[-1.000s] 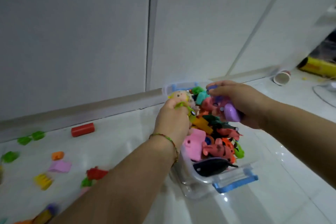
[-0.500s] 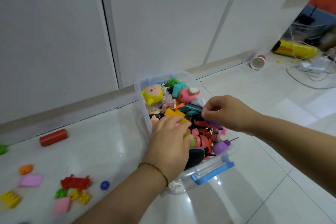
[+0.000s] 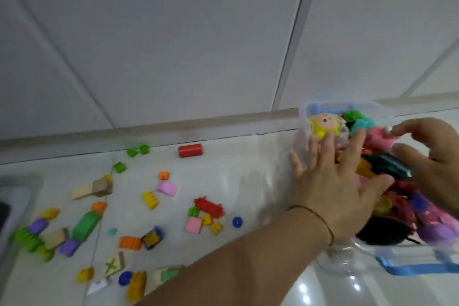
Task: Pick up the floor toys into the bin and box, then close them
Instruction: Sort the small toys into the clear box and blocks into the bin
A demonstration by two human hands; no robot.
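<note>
Nearest the person, on the white tiled floor point(image 3: 258, 176), loose toys lie scattered to the left of the forearm: an orange brick point(image 3: 130, 242), a long green block point(image 3: 85, 225), a blue wheel point(image 3: 237, 221), a pink square point(image 3: 193, 225) and a red spiked piece point(image 3: 209, 206), all well apart from the bin. To the right stands the clear plastic bin point(image 3: 332, 106), open-topped, its blue latch point(image 3: 419, 269) at the near end; coloured toys are heaped above its rim. The left hand point(image 3: 332, 181) lies spread over the heap, fingers straight and splayed, grasping nothing; a thin bracelet point(image 3: 319, 216) circles the wrist. The right hand point(image 3: 433, 156), blurred, hovers over the heap's right side, fingers loosely extended, nothing seen in its hold. Just beyond the left fingertips, a yellow-haired doll point(image 3: 323, 125) sits in the bin's far-left corner. Farther off lie a pink wedge point(image 3: 167, 188), a wooden block point(image 3: 101, 187), green bricks point(image 3: 144, 149) and a red cylinder point(image 3: 190, 150), the last just beside the skirting board point(image 3: 149, 132). White wall panels point(image 3: 173, 32) rise behind.
</note>
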